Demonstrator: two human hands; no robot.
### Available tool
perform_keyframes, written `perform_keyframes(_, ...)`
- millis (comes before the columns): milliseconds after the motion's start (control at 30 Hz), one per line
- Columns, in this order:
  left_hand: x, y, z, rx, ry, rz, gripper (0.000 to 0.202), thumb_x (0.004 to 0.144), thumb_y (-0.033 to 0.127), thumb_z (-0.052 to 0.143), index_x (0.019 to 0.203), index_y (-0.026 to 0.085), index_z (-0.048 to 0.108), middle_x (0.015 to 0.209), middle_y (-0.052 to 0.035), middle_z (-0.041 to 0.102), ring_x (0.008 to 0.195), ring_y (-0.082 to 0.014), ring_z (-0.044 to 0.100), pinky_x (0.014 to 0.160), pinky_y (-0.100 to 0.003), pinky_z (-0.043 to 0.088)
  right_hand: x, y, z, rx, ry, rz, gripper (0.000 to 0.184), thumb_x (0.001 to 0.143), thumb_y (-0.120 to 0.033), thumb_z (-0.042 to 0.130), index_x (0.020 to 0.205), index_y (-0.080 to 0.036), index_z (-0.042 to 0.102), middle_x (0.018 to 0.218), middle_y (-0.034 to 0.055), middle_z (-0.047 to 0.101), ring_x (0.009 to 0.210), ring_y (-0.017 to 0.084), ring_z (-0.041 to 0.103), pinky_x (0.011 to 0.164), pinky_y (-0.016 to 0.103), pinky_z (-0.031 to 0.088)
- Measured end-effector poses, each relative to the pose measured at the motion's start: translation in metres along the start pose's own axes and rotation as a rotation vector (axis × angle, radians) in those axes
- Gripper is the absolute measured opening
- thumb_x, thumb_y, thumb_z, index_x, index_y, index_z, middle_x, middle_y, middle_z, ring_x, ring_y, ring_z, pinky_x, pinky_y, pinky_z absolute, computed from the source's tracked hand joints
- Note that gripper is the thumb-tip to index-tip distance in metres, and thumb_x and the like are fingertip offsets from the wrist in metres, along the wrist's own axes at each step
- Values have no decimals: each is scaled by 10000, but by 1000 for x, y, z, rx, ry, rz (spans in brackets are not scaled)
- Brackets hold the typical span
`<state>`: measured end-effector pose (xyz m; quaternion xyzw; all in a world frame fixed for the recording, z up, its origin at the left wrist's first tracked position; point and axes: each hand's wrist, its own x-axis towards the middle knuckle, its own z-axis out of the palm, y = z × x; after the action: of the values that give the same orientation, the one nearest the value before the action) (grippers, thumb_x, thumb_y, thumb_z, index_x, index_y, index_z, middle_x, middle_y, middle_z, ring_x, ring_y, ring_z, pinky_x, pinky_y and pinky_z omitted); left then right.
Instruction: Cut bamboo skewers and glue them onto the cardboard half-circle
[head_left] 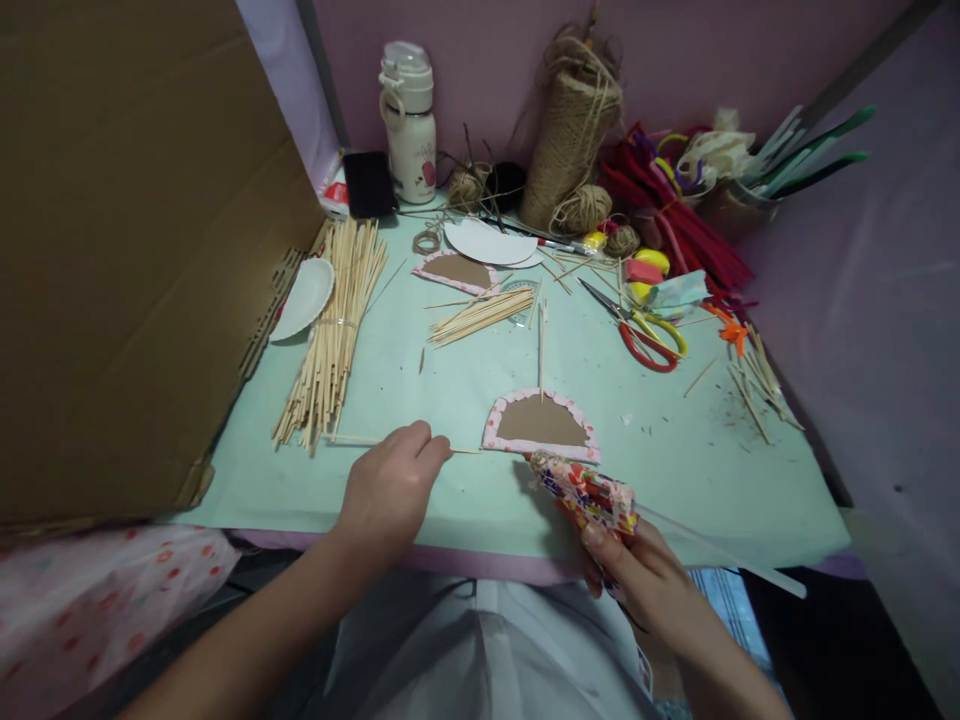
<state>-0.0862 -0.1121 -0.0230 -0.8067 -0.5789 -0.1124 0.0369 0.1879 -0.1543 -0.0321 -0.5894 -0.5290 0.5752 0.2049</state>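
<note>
Pinched in the closed fingers of my left hand (394,475) is a thin wooden stick (466,451), lying level just above or on the table. Its right tip comes close to a half-round cardboard piece (541,420) edged in pink patterned material. Another stick (542,345) stretches from that piece's curved edge toward the back. My right hand (637,570) is wrapped round a glue gun (589,492) covered in colourful wrapping, with a long clear glue stick (724,555) out of its rear. The gun's nozzle points at the cardboard's straight lower edge.
A tied bundle of sticks (330,330) lies left beside a tall cardboard wall (135,250). Loose sticks (480,318) and a second half-round piece (457,270) lie behind. Scissors (637,330) rest at right. A bottle (411,130) and twine spool (570,140) stand at the back.
</note>
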Motion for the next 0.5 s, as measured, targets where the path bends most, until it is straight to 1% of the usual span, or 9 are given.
perform_keyframes(133,3,-2,-7,-37,22,97,136,886,152,513,809,165,625,887,-71,604,820,-216,523,687,-325,375,-2,-10,3,-7,-5,12,420,910,-538,454,943,-167,649,580,-18,539,568,142,486,555,251,398)
perform_keyframes(167,4,-2,-8,-57,9,128,144,885,131,495,832,162,625,913,-74,614,827,-213,530,696,-326,383,-2,-14,4,-13,-2,19,421,908,-545,452,921,-171,645,576,-17,543,564,142,489,549,250,396)
perform_keyframes(200,4,-3,-8,-73,-16,159,162,887,115,475,848,161,625,904,-71,619,804,-205,534,683,-323,386,-2,-17,6,-20,-2,27,424,906,-552,451,902,-173,640,574,-15,547,563,143,493,543,249,396)
perform_keyframes(267,4,-3,-7,-87,-64,216,196,893,101,446,867,164,630,822,-51,613,715,-188,523,626,-313,375,0,-23,11,-34,4,35,429,902,-560,452,875,-173,634,570,-14,541,561,144,498,529,245,394)
perform_keyframes(300,3,-4,-5,-88,-64,238,205,897,103,441,879,166,636,794,-45,608,688,-186,516,607,-311,369,1,-26,13,-38,5,31,431,902,-560,450,874,-171,633,571,-15,535,561,143,498,524,243,393)
perform_keyframes(400,0,-5,4,-114,17,275,198,908,135,455,944,164,648,818,-49,623,719,-189,526,624,-310,379,4,-29,21,-40,8,0,426,909,-549,444,866,-170,633,586,-21,516,554,134,488,514,234,390)
perform_keyframes(500,-2,-7,13,-167,96,275,180,915,167,478,970,154,650,870,-61,638,780,-192,533,666,-309,393,6,-30,27,-69,11,-10,426,911,-547,443,866,-169,634,593,-22,507,547,129,476,514,232,394)
